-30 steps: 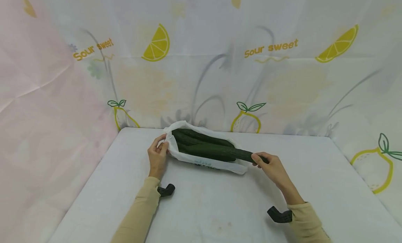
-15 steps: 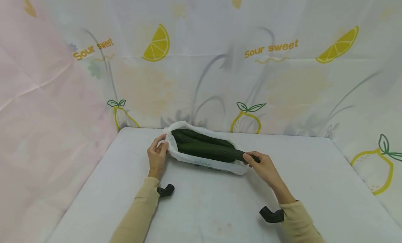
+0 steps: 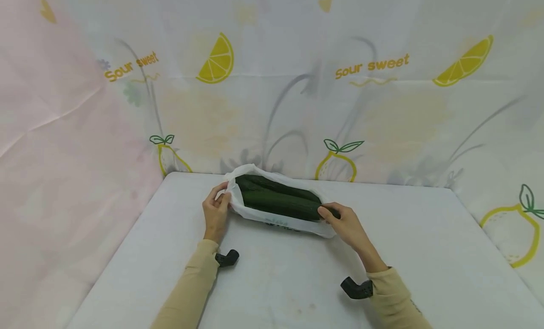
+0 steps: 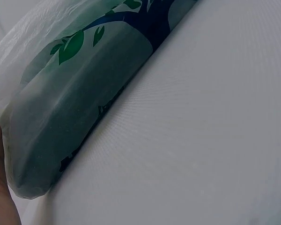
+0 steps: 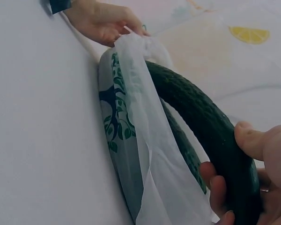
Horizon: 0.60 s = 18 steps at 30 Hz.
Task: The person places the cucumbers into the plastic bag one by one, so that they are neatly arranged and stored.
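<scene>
A thin white plastic bag (image 3: 293, 223) lies lengthwise near the back of the table, its mouth spread upward. Tree and leaf prints show on the bag (image 4: 79, 117) in the left wrist view. My left hand (image 3: 216, 215) pinches the bag's left edge. Toward the right end, my right hand (image 3: 348, 226) grips the tip of a long dark green cucumber (image 3: 280, 205), with thumb and fingers around it in the right wrist view. Most of that cucumber (image 5: 196, 108) lies inside the bag's opening. Beside it rests at least one more cucumber (image 3: 286, 187), partly hidden.
The table (image 3: 272, 277) has a white cover. A cloth backdrop (image 3: 276, 107) with lemon prints rises right behind the bag and along the sides. A black wrist device sits on each sleeve, the left device (image 3: 227, 258) and the right device (image 3: 356, 288).
My right hand has moved left, sliding the cucumber further into the bag, so less of it sticks out. My left hand has kept its hold on the bag's edge.
</scene>
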Each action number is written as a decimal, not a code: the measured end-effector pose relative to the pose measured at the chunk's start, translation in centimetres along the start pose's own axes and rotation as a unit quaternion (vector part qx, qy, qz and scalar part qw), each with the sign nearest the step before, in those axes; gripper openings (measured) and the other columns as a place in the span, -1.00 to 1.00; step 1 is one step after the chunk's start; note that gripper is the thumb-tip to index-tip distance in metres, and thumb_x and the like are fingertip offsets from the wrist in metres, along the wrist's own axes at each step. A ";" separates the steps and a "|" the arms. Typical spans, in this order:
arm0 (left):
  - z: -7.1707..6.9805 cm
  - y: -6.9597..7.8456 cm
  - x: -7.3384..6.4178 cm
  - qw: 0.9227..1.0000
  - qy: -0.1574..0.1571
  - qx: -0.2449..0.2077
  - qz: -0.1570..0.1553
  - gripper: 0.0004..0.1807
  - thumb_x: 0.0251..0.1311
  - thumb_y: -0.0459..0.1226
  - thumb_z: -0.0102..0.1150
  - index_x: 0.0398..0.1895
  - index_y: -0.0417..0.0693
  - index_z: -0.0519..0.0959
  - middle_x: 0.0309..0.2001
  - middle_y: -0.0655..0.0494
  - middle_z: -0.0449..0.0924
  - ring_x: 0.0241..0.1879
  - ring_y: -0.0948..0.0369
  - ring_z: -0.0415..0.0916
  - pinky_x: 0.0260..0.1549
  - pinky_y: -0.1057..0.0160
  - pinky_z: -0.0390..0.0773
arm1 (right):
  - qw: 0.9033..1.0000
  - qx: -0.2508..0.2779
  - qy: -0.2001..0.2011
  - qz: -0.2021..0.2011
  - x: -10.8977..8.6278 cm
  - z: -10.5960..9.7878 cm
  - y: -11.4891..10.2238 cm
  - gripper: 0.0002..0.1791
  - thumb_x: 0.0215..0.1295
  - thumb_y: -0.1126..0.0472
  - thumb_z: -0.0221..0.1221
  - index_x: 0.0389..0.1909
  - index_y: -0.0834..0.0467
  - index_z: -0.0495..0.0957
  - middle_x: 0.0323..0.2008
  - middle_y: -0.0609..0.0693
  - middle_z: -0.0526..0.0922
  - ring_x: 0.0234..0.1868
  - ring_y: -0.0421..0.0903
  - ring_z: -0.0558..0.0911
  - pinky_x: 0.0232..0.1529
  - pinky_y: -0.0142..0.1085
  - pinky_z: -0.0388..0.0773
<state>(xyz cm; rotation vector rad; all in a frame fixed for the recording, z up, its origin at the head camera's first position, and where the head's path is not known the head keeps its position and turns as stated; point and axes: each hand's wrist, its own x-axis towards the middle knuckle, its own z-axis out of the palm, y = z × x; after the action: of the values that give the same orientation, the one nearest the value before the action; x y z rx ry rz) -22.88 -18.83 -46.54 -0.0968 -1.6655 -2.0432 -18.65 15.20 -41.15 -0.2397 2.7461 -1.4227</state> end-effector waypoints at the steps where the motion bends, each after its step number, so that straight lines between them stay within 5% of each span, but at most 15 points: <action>1: 0.0 0.0 0.0 1.000 -0.001 0.000 -0.001 -0.67 0.24 -0.46 0.09 0.08 -0.31 0.51 -0.16 0.00 0.53 -0.50 0.39 0.45 -0.55 0.47 0.42 | 1.000 -0.006 -0.002 -0.003 0.1 0.1 -0.2 -0.46 0.32 -0.19 0.05 0.10 0.13 0.52 -0.27 0.02 0.71 -0.20 -0.09 0.64 -0.08 -0.15 0.54; 11: 0.1 0.0 -0.1 1.000 0.003 0.003 0.005 -0.69 0.23 -0.46 0.10 0.05 -0.27 0.53 -0.21 -0.13 0.52 -0.49 0.39 0.46 -0.54 0.47 0.43 | 0.999 -0.037 -0.004 -0.021 0.7 0.6 -1.1 -0.44 0.35 -0.18 0.03 0.16 0.15 0.47 -0.21 0.03 0.71 -0.03 0.03 0.62 0.06 -0.02 0.48; 18: 0.2 0.3 -0.1 1.000 -0.006 -0.006 0.010 -0.66 0.24 -0.45 0.09 0.09 -0.39 0.47 -0.09 0.01 0.51 -0.38 0.40 0.51 -0.47 0.52 0.46 | 0.997 -0.039 -0.038 -0.046 1.1 2.0 -1.9 -0.40 0.35 -0.19 0.01 0.23 0.13 0.41 0.09 0.17 0.58 0.00 0.08 0.59 0.10 0.04 0.44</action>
<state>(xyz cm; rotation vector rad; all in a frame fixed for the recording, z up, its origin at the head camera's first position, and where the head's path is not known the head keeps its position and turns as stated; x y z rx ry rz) -22.70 -18.68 -46.30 -0.1300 -1.6528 -2.0423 -19.31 12.36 -40.72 -0.4186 2.7654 -1.2979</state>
